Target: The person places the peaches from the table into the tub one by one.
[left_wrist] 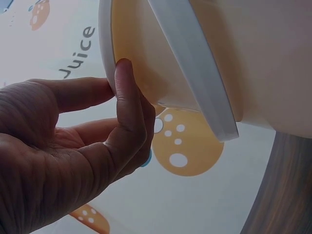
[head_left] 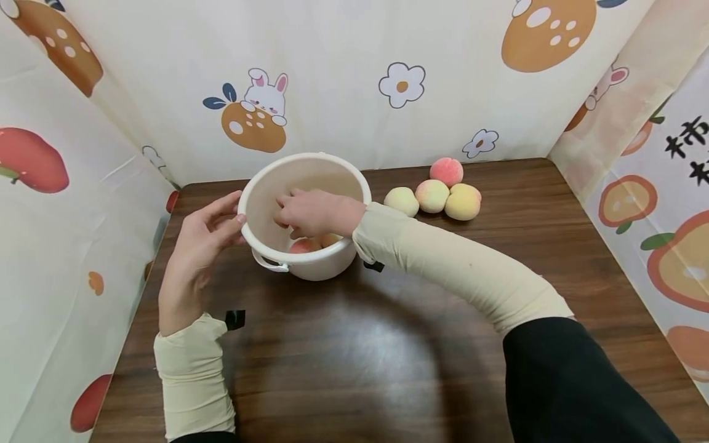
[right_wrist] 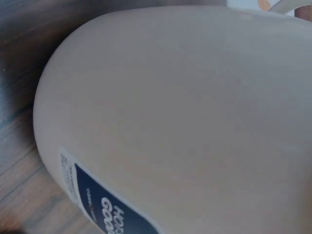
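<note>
The white bucket [head_left: 321,271] stands upright, peaches [head_left: 303,247] (one reddish) lying inside.

Head view from above, forward and down; wrist views close to the same bucket [right_wrist: 175,117]

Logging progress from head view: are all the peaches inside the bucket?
No, four peaches lie on the table, to the right of the bucket.

Bucket [head_left: 321,271] on table [head_left: 343,375]; peaches [head_left: 304,247] in bucket; four more peaches [head_left: 432,196] right of bucket.
</note>
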The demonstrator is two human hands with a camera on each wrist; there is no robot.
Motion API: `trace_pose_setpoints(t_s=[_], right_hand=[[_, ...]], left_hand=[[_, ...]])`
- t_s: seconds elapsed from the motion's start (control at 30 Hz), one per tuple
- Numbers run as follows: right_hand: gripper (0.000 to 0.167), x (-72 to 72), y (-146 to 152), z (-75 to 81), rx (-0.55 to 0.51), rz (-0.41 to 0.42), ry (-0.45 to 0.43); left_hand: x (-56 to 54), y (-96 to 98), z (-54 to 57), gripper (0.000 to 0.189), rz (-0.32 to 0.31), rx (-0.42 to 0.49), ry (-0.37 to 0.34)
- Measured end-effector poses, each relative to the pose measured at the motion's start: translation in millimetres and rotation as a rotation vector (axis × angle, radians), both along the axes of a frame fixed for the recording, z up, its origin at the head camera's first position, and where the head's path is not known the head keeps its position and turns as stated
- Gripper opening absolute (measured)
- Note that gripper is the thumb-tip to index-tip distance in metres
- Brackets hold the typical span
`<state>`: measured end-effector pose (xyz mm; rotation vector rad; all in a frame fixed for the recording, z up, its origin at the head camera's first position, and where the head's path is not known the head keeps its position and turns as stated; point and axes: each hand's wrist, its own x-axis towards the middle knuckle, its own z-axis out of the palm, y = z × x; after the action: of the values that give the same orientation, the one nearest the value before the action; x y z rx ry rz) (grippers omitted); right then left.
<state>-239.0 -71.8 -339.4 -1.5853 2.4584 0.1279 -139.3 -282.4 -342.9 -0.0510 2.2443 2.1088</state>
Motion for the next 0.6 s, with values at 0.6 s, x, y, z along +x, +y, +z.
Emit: trace_pose_setpoints(t_s=[0.6], right_hand=[[0.031,-7.2,3.6,-6.2,0.097,0.056,0.039]], left_hand=[[-0.8,2.5,0.3,0.057,0.0,0.001,0.012]])
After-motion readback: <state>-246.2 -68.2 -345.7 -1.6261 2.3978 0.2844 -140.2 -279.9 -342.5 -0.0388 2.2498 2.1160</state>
